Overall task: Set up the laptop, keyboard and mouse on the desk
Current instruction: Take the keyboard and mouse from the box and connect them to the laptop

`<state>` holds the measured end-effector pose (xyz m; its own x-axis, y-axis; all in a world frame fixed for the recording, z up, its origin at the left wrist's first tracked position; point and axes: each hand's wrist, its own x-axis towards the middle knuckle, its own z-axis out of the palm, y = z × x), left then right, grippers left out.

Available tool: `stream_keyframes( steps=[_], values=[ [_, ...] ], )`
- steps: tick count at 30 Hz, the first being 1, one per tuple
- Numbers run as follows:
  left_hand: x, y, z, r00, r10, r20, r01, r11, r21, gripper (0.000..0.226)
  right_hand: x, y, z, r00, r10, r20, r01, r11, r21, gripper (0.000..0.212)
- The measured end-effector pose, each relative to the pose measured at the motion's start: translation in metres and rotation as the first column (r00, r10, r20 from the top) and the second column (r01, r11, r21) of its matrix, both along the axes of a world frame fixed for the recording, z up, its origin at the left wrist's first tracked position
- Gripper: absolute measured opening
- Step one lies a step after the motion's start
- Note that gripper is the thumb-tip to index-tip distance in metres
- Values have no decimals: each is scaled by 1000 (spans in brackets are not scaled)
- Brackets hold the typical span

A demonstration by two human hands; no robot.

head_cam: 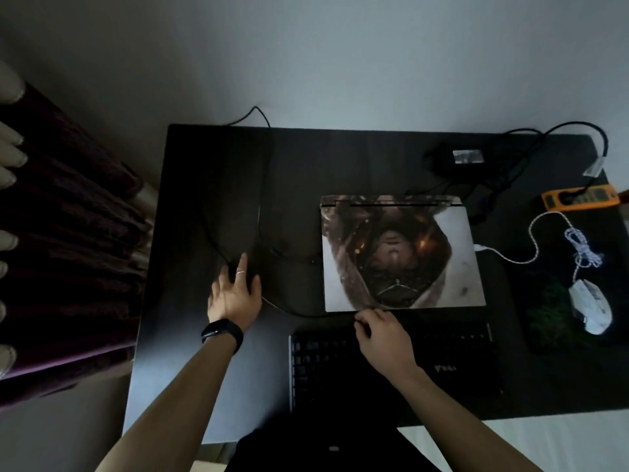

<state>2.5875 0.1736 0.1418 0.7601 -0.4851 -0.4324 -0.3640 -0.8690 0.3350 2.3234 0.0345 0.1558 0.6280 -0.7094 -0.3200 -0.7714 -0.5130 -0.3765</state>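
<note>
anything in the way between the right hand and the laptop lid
Nothing visible. The right hand reaches over the keyboard, its fingers curled right at the near edge of the closed laptop.

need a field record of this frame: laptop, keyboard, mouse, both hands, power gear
laptop: closed, picture on lid
keyboard: black, in front of laptop, nearest the person
mouse: white, on dark pad right of laptop; white cable bundled
left hand: open, fingers spread, by black cable left of laptop
right hand: fingers curled at laptop's front edge; grip unclear
power adapter: black, behind laptop
power strip: orange, far right
</note>
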Motion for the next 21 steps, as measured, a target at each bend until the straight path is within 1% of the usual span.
stream_keyframes(
  steps=[4, 6, 8, 10, 11, 13, 15, 17, 21],
  values=[
    [-45, 11, 2, 994, 96, -47, -97, 995, -4, 63, -64, -23, -1, 990, -135, -30, 133, 989, -72, 28],
    [-80, 13, 4, 983, 176, -55, -178, 984, -16, 63, -97, -35, 2, 962, -265, -68, 258, 961, -101, 39],
    [-112, 14, 7, 963, 261, -74, -263, 965, -24, 61, -126, -45, 3, 911, -391, -128, 378, 918, -116, 54],
    [-148, 10, 12, 924, 368, -106, -371, 929, -12, 60, -161, -57, 5, 859, -464, -217, 465, 884, -51, 67],
    [-162, 6, 14, 898, 420, -129, -424, 906, -4, 62, -175, -62, 4, 842, -477, -252, 496, 868, 14, 72],
    [-193, -3, 18, 867, 469, -167, -475, 880, 2, 71, -204, -71, 2, 850, -449, -277, 501, 850, 160, 77],
    [-211, -11, 20, 875, 452, -173, -460, 888, -8, 84, -222, -76, 0, 884, -396, -247, 452, 859, 239, 78],
    [-221, -14, 19, 886, 427, -181, -437, 899, -18, 93, -235, -79, 0, 906, -379, -188, 417, 872, 256, 79],
    [-225, -9, 15, 898, 370, -237, -391, 919, -46, 96, -245, -85, 3, 892, -432, -134, 453, 855, 255, 84]
  ],
)
